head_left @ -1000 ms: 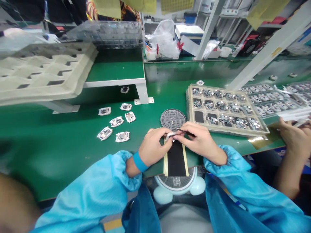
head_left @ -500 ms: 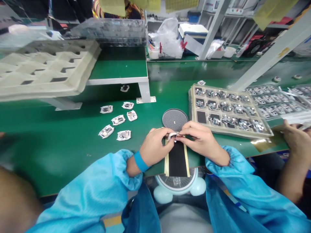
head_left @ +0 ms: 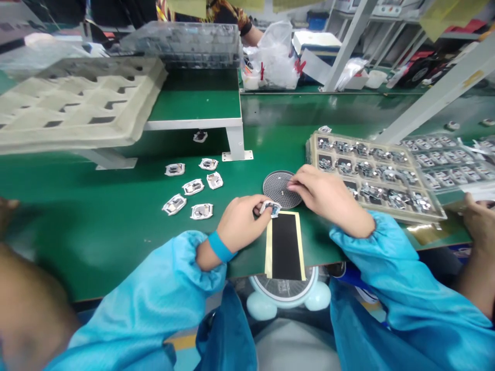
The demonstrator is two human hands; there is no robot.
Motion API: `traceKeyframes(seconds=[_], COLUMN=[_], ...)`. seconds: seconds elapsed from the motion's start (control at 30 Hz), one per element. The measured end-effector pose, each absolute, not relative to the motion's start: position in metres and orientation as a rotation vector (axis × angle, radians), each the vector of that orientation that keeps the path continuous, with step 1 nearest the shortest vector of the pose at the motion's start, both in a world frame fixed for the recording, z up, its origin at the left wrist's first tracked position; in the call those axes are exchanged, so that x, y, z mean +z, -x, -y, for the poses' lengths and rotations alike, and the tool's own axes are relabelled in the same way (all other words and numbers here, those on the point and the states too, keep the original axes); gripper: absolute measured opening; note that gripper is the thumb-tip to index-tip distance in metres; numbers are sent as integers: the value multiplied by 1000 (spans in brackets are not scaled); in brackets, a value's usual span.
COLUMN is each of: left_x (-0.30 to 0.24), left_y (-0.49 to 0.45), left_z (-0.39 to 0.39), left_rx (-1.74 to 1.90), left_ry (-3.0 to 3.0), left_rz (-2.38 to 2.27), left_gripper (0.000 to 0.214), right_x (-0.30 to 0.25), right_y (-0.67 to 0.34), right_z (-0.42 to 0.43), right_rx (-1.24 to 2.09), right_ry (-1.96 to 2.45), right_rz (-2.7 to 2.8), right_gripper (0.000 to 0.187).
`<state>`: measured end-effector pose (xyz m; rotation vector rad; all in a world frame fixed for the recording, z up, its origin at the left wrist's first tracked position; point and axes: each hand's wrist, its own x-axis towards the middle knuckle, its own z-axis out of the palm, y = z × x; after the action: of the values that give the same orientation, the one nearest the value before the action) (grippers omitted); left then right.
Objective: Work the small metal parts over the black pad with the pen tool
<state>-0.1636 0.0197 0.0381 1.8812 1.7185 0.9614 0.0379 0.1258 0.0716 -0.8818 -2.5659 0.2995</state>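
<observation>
Between thumb and fingers, my left hand grips a small white watch-like casing with electronic parts inside, above the far end of a black pad edged with yellow tape. My right hand reaches over the right side of a round grey perforated dish. Its thumb and forefinger are pinched together; anything between them is too small to make out. A tiny pale piece lies near the dish's middle. Left of my hands, several similar white casings lie on the green table.
At right stands a compartment tray of small metallic parts, with clear trays of casings beyond. A raised green shelf carries a pale moulded tray. Another person's arm is at left, another person's hand at right.
My right hand has left the casing and moved up and right to the dish. My left hand keeps the casing, now tilted into view. The person's arm at left shows more.
</observation>
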Motion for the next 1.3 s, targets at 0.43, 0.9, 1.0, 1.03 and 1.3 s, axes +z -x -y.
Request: traceKeyframes(seconds=[0.43,0.9,1.0,1.03,1.3], left_x=[50,61,52,50,54], left_y=[189,323,330,331,310], left_z=[-153,-80,-92,-96,-88], left_rx=[926,599,456,443,945], left_ry=[-1596,-1757,-1869,-1882,-1765], left_rz=[-1690,-2287,-2216,-2224,-2161], left_gripper=[22,37,35,31,51], right_x=[83,8,15,17,10], right_y=[-66,-128,-123,-122,-107], right_z=[-75,-54,-58,-58,-56], right_rx=[515,1122,1293,1358,1341], right_ry=[875,1320,1261,1225,1084], right_rz=[2216,1486,1410,1418,1495], right_gripper=[25,58,51,43,20])
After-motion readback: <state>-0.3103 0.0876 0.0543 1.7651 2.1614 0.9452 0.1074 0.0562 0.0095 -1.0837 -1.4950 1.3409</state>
